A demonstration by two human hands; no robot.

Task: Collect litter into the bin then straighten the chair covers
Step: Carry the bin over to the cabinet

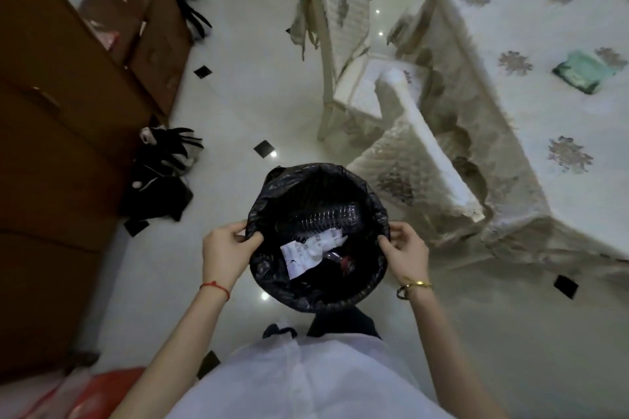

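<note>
both hands on the bin rim

the round bin lined with a black plastic bag (316, 296) is at the middle of the view, above the pale glossy tiled floor with small black diamond insets (238, 105); whether it rests on the floor cannot be told. the left hand (226, 247), with a red string at the wrist, has its fingers closed on the bag-covered rim at the bin's left side, thumb inside the rim. the right hand (405, 248), with a gold bangle at the wrist, pinches the rim at the right side in the same way.

inside the bin lie a crushed clear ribbed plastic bottle (326, 216), crumpled white paper with print (308, 252) and a small item with a red cap (347, 262).

just beyond the bin, to its right, stands a chair with a cream quilted lace-edged cover (408, 160), its back tucked close to the table under a white cloth with grey flower motifs (531, 119). a second covered chair of the same cream fabric (337, 7) stands farther off, its cover hanging unevenly with loose ties. a green folded packet (583, 71) lies on the table. dark brown wooden cabinets (51, 133) run along the left, with black bags (163, 177) on the floor beside them.
</note>
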